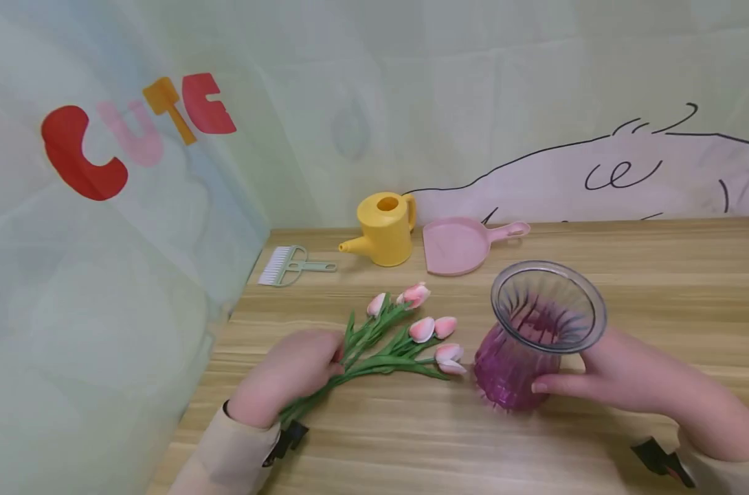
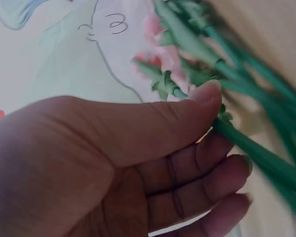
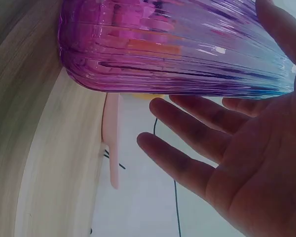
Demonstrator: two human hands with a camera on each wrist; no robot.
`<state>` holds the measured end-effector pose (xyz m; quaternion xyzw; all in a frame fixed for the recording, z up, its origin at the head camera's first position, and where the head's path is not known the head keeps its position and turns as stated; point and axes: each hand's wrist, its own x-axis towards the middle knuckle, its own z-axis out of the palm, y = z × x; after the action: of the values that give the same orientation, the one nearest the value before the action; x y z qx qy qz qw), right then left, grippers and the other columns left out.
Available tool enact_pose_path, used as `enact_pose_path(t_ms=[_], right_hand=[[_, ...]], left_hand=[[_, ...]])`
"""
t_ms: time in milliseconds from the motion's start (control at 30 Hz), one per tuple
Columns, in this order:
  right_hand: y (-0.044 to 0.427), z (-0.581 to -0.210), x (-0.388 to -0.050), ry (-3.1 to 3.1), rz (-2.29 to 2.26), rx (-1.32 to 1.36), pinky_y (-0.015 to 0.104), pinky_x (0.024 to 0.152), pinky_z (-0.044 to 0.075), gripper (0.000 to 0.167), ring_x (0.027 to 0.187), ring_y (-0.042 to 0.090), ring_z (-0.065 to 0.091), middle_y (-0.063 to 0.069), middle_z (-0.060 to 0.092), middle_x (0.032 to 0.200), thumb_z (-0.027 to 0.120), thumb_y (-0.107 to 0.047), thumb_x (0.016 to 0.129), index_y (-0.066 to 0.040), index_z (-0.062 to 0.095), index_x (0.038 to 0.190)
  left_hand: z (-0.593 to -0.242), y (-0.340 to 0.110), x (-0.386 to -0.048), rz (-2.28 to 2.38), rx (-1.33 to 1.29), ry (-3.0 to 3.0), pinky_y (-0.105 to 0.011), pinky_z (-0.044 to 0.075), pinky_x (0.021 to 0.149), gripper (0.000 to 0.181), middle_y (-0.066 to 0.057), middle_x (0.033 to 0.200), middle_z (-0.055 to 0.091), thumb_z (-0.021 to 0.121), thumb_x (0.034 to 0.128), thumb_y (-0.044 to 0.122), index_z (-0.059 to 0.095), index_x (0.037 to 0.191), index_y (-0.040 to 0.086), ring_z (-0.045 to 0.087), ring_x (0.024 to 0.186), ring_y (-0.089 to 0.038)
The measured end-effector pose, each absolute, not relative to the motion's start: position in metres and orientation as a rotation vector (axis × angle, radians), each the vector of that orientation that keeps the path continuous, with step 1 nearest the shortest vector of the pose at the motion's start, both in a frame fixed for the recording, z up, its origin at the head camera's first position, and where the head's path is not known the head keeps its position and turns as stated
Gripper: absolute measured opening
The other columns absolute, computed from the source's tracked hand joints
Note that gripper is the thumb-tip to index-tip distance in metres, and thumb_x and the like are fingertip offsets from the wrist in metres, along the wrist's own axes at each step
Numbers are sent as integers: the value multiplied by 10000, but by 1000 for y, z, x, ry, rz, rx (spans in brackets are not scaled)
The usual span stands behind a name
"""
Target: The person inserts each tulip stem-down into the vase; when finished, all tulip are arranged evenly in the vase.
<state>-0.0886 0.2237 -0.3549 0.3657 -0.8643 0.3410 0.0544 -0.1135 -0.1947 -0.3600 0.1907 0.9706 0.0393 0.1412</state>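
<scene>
My left hand (image 1: 294, 375) pinches the green stems (image 2: 266, 158) of pink tulips (image 1: 422, 330) between thumb and fingers; the stems lie slanted low over the table, blooms pointing right. In the left wrist view the other fingers of this hand (image 2: 138, 158) are curled. A ribbed glass vase (image 1: 517, 364), purple below and clear at its wide rim, stands right of the blooms. At its right side is my right hand (image 1: 646, 378), thumb along the front. In the right wrist view, that hand (image 3: 246, 148) has its fingers spread and nearly straight beside the vase (image 3: 153, 54); contact is unclear.
Along the back of the wooden table (image 1: 659, 275) are a small green brush (image 1: 294, 266), a yellow watering can (image 1: 385, 234) and a pink dustpan (image 1: 457, 246). Printed cloth (image 1: 473, 89) hangs behind and at the left.
</scene>
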Motion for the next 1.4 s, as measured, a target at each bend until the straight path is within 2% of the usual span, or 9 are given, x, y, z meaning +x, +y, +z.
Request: enact_pose_path(t_ms=[133, 300, 433, 600, 767, 967, 1167, 1400], right_hand=[[223, -355, -90, -2579, 1104, 1137, 79, 1126, 294, 1001, 1275, 80, 572, -38, 570, 1410, 952, -191, 734, -175, 371, 1549], [222, -357, -95, -2511, 1252, 1162, 131, 1100, 390, 1066, 1276, 73, 587, -15, 560, 1428, 953, -64, 700, -117, 340, 1571], [217, -361, -96, -2467, 1337, 1149, 139, 1068, 427, 1015, 1240, 79, 614, 2, 612, 1368, 961, -58, 681, -109, 403, 1526], [210, -364, -95, -2421, 1437, 1095, 161, 1011, 483, 895, 1162, 90, 650, 28, 670, 1263, 951, -13, 672, -89, 491, 1437], [208, -367, -95, -2421, 1475, 1039, 196, 969, 525, 760, 1116, 97, 670, 21, 682, 1213, 938, 1, 682, -89, 557, 1333], [203, -373, -93, -2424, 1538, 963, 255, 956, 563, 748, 1130, 72, 672, 56, 672, 1221, 916, 16, 706, -69, 526, 1338], [193, -383, -91, -2415, 1674, 926, 308, 995, 554, 701, 1178, 99, 648, 98, 660, 1249, 865, 20, 769, -38, 486, 1356], [197, -389, -92, -2436, 1688, 900, 331, 1005, 553, 666, 1182, 103, 650, 131, 656, 1256, 852, 10, 785, -21, 479, 1336]], left_hand=[[-353, -194, -112, 174, 590, 2846, -350, 467, 638, 237, 79, 729, 559, 777, 933, 213, 580, 806, 184, 506, 649, -120], [-337, -191, -106, 291, 733, 2932, -297, 436, 599, 196, 93, 714, 531, 754, 956, 204, 594, 846, 186, 469, 622, -95], [-320, -184, -101, 467, 857, 2982, -259, 439, 599, 143, 115, 728, 545, 737, 973, 207, 613, 902, 197, 474, 628, -64], [-296, -166, -100, 739, 993, 3010, -253, 535, 660, 72, 113, 836, 669, 743, 970, 195, 671, 968, 191, 603, 736, -26], [-270, -141, -105, 1185, 1157, 2952, -249, 585, 660, 111, 34, 888, 721, 761, 939, 87, 692, 1025, 99, 673, 799, -58], [-238, -104, -111, 1749, 1344, 2809, -272, 590, 616, 163, -85, 879, 723, 766, 892, -18, 672, 1025, -32, 668, 740, -126], [-221, -74, -118, 2127, 1426, 2531, -346, 610, 614, 164, -185, 886, 705, 717, 898, -93, 634, 1039, -106, 676, 716, -177], [-204, -45, -119, 2522, 1614, 2106, -391, 606, 611, 203, -155, 932, 699, 663, 878, -180, 545, 1038, -221, 666, 678, -208]])
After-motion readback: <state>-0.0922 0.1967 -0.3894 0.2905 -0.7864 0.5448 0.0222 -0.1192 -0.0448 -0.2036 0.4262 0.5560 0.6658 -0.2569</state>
